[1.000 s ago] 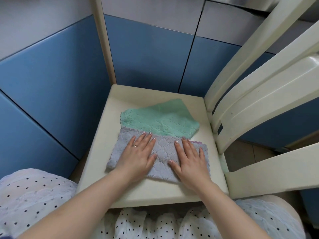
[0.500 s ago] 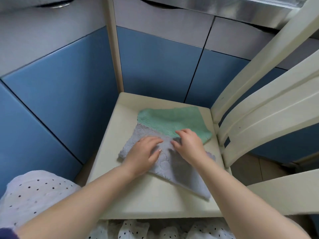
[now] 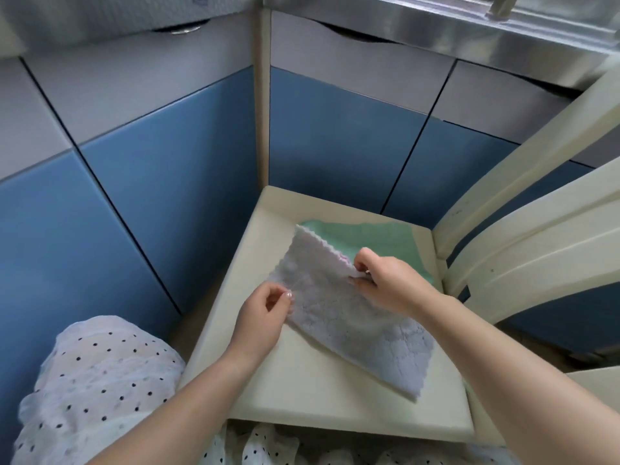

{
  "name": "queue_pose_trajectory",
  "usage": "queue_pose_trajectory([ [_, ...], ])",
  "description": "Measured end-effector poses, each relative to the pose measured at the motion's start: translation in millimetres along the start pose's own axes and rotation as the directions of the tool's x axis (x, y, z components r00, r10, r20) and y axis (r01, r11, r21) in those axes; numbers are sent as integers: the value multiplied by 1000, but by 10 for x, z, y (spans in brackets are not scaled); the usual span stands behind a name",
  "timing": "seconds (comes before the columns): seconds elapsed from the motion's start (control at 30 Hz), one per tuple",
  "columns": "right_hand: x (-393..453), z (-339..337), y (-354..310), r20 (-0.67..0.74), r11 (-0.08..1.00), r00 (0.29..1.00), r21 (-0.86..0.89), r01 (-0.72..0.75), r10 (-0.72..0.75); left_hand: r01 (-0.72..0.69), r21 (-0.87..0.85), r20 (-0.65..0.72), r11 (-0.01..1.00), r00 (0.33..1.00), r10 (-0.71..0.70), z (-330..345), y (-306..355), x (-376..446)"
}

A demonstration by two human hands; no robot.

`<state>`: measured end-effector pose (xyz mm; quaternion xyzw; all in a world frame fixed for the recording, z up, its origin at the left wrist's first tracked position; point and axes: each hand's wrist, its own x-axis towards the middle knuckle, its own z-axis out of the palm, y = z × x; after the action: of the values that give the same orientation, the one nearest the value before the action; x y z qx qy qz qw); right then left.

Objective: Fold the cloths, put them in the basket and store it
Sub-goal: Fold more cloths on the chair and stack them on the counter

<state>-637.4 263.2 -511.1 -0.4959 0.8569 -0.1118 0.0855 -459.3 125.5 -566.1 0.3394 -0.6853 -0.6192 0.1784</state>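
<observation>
A grey-lilac cloth [image 3: 339,307] with a scalloped edge lies slanted across the cream chair seat [image 3: 302,391], its far part raised off the seat. My left hand [image 3: 265,317] pinches its left edge. My right hand [image 3: 385,280] pinches its upper right edge. Behind it a green cloth [image 3: 375,238] lies flat at the back of the seat, partly covered by the grey one. No basket is in view.
The chair's cream backrest slats [image 3: 523,250] rise on the right. Blue and grey cabinet doors [image 3: 161,169] close in the left and back sides, with a steel counter edge [image 3: 436,31] above. My dotted white skirt [image 3: 100,380] fills the lower left.
Both hands went from pressing flat on the grey cloth to pinching its edges, and the cloth's far part has come up off the seat. The view has shifted left and up.
</observation>
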Motion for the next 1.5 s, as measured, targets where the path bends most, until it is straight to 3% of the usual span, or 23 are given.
queue_pose_trajectory([
  [0.07,-77,-185,-139,-34,994,998,96,60,-57,91,-77,23,993,996,-89,-23,0,-97],
  [0.17,-135,-389,-357,-66,953,998,302,38,-19,164,-199,78,966,985,-152,-63,44,-238],
  [0.23,-155,-445,-488,-54,862,998,507,-8,41,182,-332,168,925,977,-132,-106,141,-333],
  [0.3,-182,-395,-621,1,567,993,821,-67,116,169,-457,229,873,971,-69,-190,226,-414],
  [0.37,-220,-223,-748,68,248,982,962,-110,174,140,-535,241,833,971,-9,-329,270,-450],
  [0.47,-260,270,-858,206,117,944,963,-242,259,86,-448,217,890,976,15,-570,215,-414],
  [0.63,-327,963,-937,371,197,783,831,-520,499,110,-96,259,989,962,-82,-765,-42,-343],
  [0.73,-316,1014,-914,285,248,796,847,-470,533,96,86,188,992,976,-111,-849,-157,-314],
  [0.8,-348,984,-868,173,432,846,798,-421,504,-22,274,140,961,990,-17,-919,-255,-319],
  [0.87,-449,964,-797,-4,701,909,638,-320,418,-260,521,232,813,960,158,-1007,-357,-386],
  [0.93,-590,965,-703,-227,937,964,346,-54,139,-577,629,497,521,814,301,-1097,-479,-465],
  [1.0,-728,976,-605,-230,967,942,16,255,-245,-772,599,714,211,635,295,-1152,-589,-522],
  [1.03,-799,979,-570,-128,926,917,-87,368,-377,-805,586,770,93,589,245,-1163,-620,-541],
  [1.1,-921,988,-507,92,844,865,-190,502,-493,-816,574,812,-67,557,176,-1152,-665,-534],
  [1.2,-1078,1097,-448,231,787,827,-259,560,-512,-821,565,818,-79,546,182,-1098,-736,-513],
  [1.3,-1123,1267,-489,127,810,856,-278,516,-502,-819,564,812,-103,528,250,-1056,-775,-514],
  [1.4,-1115,1309,-557,-44,862,870,-168,479,-492,-883,468,809,23,439,391,-1082,-802,-496],
  [1.43,-1126,1289,-575,-89,883,880,-100,458,-467,-896,430,789,109,432,436,-1089,-811,-503],
  [1.5,-1098,1193,-657,-179,915,918,139,379,-353,-866,376,691,329,499,523,-1113,-767,-514],
])
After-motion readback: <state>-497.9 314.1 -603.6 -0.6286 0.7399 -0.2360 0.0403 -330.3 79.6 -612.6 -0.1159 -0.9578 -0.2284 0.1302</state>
